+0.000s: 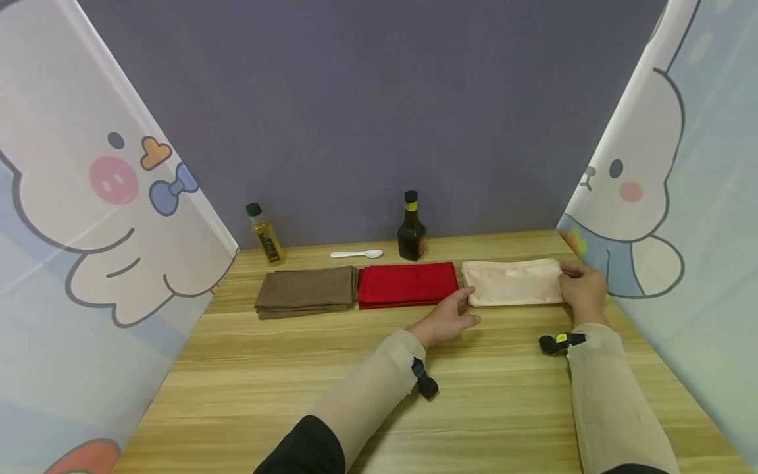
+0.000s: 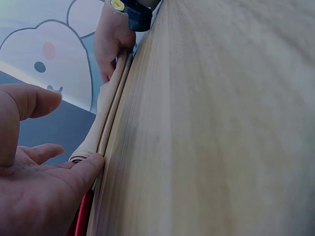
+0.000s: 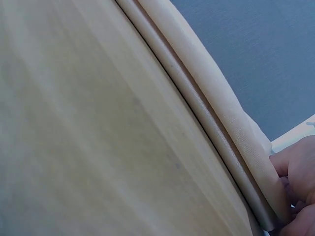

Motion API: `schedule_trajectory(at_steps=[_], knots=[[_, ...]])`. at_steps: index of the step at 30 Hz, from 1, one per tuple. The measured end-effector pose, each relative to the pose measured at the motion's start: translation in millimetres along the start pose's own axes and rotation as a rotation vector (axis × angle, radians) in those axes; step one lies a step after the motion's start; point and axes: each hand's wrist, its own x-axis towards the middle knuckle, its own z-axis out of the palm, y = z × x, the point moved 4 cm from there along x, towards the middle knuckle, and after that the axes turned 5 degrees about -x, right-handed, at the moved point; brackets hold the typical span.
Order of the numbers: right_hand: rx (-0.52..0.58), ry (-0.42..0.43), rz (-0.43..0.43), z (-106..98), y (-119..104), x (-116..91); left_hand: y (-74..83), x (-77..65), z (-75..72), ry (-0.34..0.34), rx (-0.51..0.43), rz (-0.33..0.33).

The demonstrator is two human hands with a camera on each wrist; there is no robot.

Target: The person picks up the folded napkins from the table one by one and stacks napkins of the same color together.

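A folded cream cloth lies flat at the right of a row of three cloths. At its right end my right hand pinches the edge; the right wrist view has the fingers curled at the end of the folded layers. My left hand is at the cloth's left end, thumb spread apart. In the left wrist view, the left hand's fingertips reach the near left corner of the cream cloth. A folded red cloth lies just left of it.
A folded brown cloth lies left of the red one. Behind the row are a bottle of yellow oil, a white spoon and a dark sauce bottle. A grey panel stands at the wooden table's back edge.
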Motion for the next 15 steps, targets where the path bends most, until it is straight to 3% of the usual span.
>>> schedule_trajectory(at_steps=[15], knots=[[-0.015, -0.008, 0.016, 1.9, 4.0, 3.1, 0.7, -0.5, -0.3, 0.026, 0.033, -0.003]])
